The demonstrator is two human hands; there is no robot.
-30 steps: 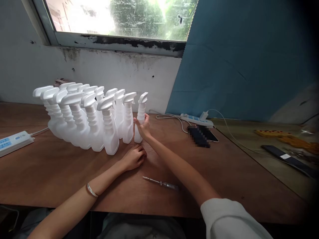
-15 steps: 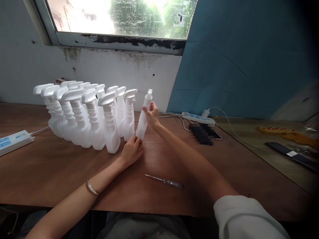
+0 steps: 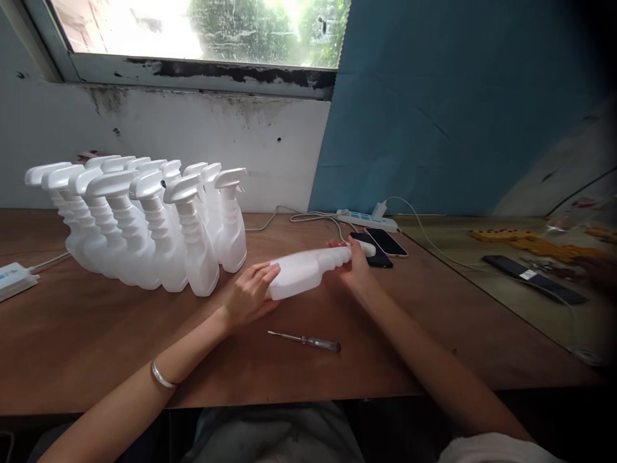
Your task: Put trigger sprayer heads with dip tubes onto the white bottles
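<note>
A white spray bottle (image 3: 301,273) lies almost level between my two hands, held above the table. My left hand (image 3: 248,292) grips its base, fingers over the top side. Around the neck, close to the spray head, my right hand (image 3: 354,267) is closed; the trigger is hidden behind it. Several similar spray bottles (image 3: 200,257) stand upright in a tight group to the left. Below the held bottle, a screwdriver (image 3: 306,339) with a clear handle rests on the wooden table (image 3: 231,373).
Two phones (image 3: 385,242) lie beyond my right hand, near a power strip (image 3: 369,220) with a white cable. Another power strip (image 3: 17,281) sits at the left edge. A dark flat bar (image 3: 535,280) and yellow items (image 3: 544,244) lie on the surface at right.
The spray bottle went from upright at the right of the group, through a lift and tilt, to nearly level. My left hand has taken hold of its base. The view has shifted right.
</note>
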